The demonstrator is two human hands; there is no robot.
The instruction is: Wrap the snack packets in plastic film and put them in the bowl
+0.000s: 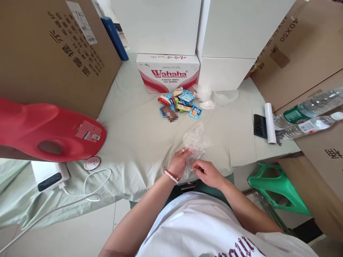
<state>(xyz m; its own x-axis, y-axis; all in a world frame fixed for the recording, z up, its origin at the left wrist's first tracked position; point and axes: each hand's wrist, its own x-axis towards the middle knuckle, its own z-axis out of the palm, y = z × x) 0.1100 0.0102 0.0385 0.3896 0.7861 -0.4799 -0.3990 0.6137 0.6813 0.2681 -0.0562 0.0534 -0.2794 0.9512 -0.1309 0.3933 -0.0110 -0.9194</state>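
White shirt (198,225) with dark red lettering at the bottom centre of the frame, between two bare forearms. Just above it, pinching a crumpled clear plastic bag (198,140) between thumb and fingers of the left hand (180,163), slightly right of and below the centre of the frame; wearing a ring on that hand, and red and white bracelets at its wrist. Curling the fingers of the right hand (207,173) inward, with thumb and forefinger close together at the near end of the bag; cannot tell whether any plastic is caught between them. Beneath the bag, pale green cloth (139,132) over the bench. Farther up, above centre, small heap of colourful snack packets (184,98), one item at its lower left blurred past reading; right beside it, more crumpled clear plastic (205,96). Behind the heap, red and white Wahaha carton (168,76), next to plain white boxes (227,32). At left, large red jug (50,132) near a white device (49,175) with a cable plugged in. At right, clear bottles (308,114) lying beside a white roll (270,123); at lower right, green stool (278,192)
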